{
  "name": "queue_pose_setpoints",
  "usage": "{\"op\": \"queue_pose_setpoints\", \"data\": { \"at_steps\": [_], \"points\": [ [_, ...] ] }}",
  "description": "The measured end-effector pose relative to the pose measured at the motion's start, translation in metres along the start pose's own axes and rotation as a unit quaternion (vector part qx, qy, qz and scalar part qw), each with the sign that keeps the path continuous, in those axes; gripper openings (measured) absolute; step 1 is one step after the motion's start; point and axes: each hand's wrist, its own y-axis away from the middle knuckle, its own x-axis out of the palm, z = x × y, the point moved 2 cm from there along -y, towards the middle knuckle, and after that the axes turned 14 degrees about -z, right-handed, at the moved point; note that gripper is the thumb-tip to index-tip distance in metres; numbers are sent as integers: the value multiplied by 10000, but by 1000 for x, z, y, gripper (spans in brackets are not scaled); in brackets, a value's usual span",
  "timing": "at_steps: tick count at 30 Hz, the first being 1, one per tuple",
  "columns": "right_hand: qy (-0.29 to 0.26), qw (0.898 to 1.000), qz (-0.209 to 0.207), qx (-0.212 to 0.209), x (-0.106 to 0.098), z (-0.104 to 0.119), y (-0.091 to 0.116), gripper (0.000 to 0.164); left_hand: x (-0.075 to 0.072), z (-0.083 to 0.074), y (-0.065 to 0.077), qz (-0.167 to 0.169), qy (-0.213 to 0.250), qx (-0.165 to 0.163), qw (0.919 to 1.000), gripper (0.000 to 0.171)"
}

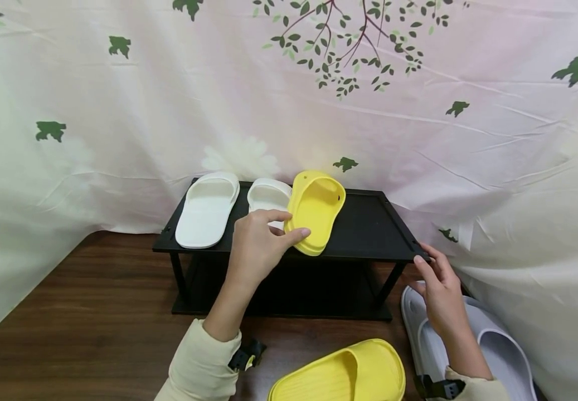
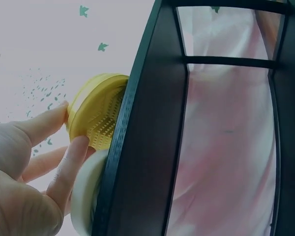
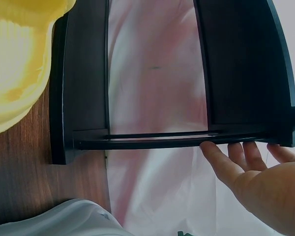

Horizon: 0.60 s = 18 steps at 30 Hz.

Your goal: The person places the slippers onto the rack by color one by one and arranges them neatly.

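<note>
A yellow clog-style slipper (image 1: 319,214) lies toe-back on the top board of a low black two-tier rack (image 1: 369,223). My left hand (image 1: 258,245) pinches its heel end between thumb and fingers. In the left wrist view the slipper's heel (image 2: 96,115) juts past the board's front edge. Just left of it is a white slipper (image 1: 268,195), partly covered by my hand and the yellow one. Another white slipper (image 1: 208,209) sits at the rack's left end. My right hand (image 1: 441,289) holds the rack's right front corner, fingertips (image 3: 211,150) against the side bar.
On the brown wood floor (image 1: 93,312) in front lies a second yellow slipper (image 1: 379,367), cut off by the frame. Large grey slippers (image 1: 501,351) stand at the right, under my right forearm. A pale leaf-print cloth (image 1: 168,111) hangs close behind and beside the rack.
</note>
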Motion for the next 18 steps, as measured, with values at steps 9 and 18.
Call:
{"op": "queue_pose_setpoints", "data": {
  "at_steps": [9,18],
  "points": [
    [-259,9996,66,24,-1,0,0,50,7,-4,7,22,218,426,9989,44],
    [-210,9998,13,42,1,0,-2,51,17,-8,14,125,45,520,9986,38]
  ]
}}
